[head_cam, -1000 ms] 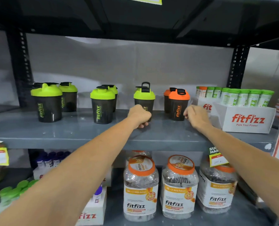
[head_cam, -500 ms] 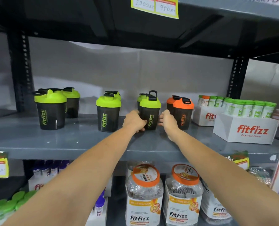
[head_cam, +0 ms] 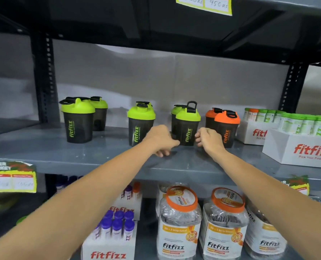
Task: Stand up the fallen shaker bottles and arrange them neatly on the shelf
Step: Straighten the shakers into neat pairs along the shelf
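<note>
Several black Fitfizz shaker bottles stand upright in pairs on the grey shelf. Two green-lidded pairs are at the left and centre left. An orange-lidded pair is at the right. Between them stands a green-lidded shaker bottle with another right behind it. My left hand presses on the front bottle's lower left side with curled fingers. My right hand presses on its lower right side, also curled. The bottle rests on the shelf between them.
White Fitfizz boxes of green-capped tubes fill the shelf's right end. Black uprights and the shelf above bound the bay. Below are large orange-lidded jars, a box of purple-capped tubes and price tags.
My right hand moved left from the orange-lidded shaker to the green-lidded one. The front green shaker came forward and now stands in front of its partner. The view tilted up slightly.
</note>
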Available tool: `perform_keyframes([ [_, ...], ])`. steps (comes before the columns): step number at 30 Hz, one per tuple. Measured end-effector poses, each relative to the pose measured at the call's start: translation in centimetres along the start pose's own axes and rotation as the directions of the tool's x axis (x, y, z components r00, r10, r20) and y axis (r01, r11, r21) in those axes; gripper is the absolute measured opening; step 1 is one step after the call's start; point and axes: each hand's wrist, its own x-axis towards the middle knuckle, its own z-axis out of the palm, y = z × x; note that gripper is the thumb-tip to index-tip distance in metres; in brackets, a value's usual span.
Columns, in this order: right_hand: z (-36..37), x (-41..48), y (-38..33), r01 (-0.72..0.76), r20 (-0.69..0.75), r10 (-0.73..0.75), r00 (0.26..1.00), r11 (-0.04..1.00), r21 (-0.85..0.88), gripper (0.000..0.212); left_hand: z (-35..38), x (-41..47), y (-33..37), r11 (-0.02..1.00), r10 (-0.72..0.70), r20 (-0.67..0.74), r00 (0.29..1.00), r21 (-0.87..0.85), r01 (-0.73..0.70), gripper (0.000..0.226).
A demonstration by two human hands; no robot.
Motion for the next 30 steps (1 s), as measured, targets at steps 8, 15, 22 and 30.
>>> perform_keyframes([
  [8, 6.1, -3.6, -5.3, 0.145, 0.174, -0.155, 0.973, 0.987, 0.068, 0.040, -7.4, -3.8, -6.7, 0.876, -0.125, -0.328, 0.936, 0.408, 0.260, 0.047],
  [15, 9.9, -5.0, -9.0, 0.033, 0.134, -0.048, 0.990, 0.993, 0.112, 0.045, -7.6, -2.3, -7.3, 0.954, -0.138, -0.231, 0.963, 0.230, 0.192, 0.051],
  [22, 11.2, -4.7, -8.6, -0.010, 0.092, 0.000, 0.996, 0.994, 0.109, 0.055, -7.3, -0.5, -7.7, 0.975, -0.126, -0.245, 0.961, 0.146, 0.166, 0.046],
  [30, 11.9, -3.6, -8.4, 0.042, 0.080, -0.038, 0.996, 0.998, -0.039, 0.056, -7.2, 0.9, -7.9, 0.962, -0.131, -0.264, 0.955, 0.198, 0.187, 0.055],
])
